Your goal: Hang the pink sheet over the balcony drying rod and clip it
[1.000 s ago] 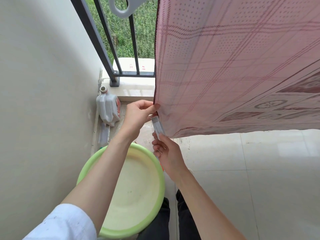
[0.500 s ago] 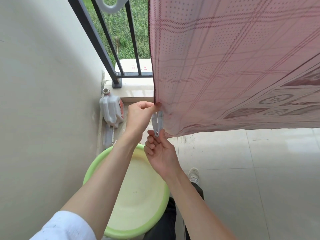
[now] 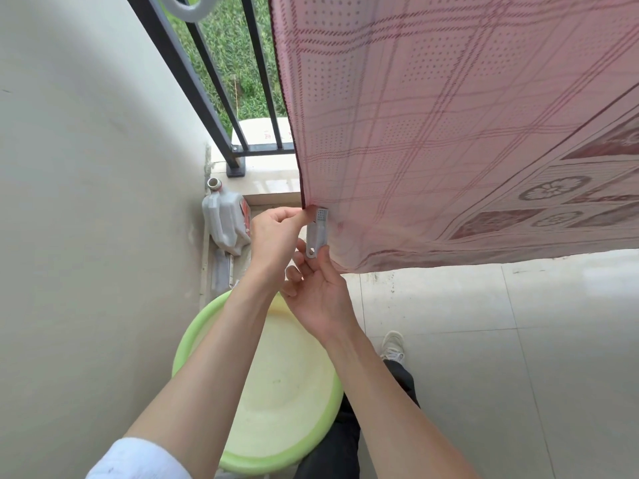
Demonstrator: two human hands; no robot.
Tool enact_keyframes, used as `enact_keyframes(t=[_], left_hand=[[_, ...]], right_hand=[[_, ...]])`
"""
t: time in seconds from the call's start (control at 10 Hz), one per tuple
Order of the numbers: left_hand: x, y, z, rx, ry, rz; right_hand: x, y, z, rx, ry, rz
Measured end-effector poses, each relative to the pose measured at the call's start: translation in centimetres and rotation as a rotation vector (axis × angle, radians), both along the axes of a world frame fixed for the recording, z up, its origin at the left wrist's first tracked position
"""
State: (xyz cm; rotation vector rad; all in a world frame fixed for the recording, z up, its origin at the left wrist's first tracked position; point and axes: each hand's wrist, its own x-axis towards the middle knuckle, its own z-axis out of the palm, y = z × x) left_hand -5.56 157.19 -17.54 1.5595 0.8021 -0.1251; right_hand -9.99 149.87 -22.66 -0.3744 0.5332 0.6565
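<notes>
Tiled balcony, black railing [image 3: 193,74] at the wall. Pink sheet [image 3: 449,133] hangs from above; rod not in view. Left hand [image 3: 276,236] pinches the sheet's lower corner edge. Right hand [image 3: 318,295] grips a grey clip [image 3: 316,231] set against that edge. Risk: clip bites too shallow and slips off, or the corner escapes the pinch, dropping toward the green basin [image 3: 193,340] below

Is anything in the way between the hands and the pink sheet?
Nothing visible is. The left hand already pinches the pink sheet at its lower corner edge, and the right hand holds the grey clip right against that same corner.
</notes>
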Motion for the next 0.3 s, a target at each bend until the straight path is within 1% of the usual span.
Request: enact_keyframes(t=[0.1, 0.2, 0.3], left_hand=[[-0.4, 0.1, -0.3, 0.026, 0.0, -0.025], [-0.7, 0.3, -1.0, 0.145, -0.116, -0.083], [-2.0, 0.3, -0.9, 0.452, -0.197, -0.182]], right_hand=[[0.3, -0.6, -0.1, -0.028, -0.029, 0.115], [0.8, -1.7, 0.0, -0.174, -0.05, 0.265], [0.9, -3.5, 0.7, -0.48, -0.117, 0.426]])
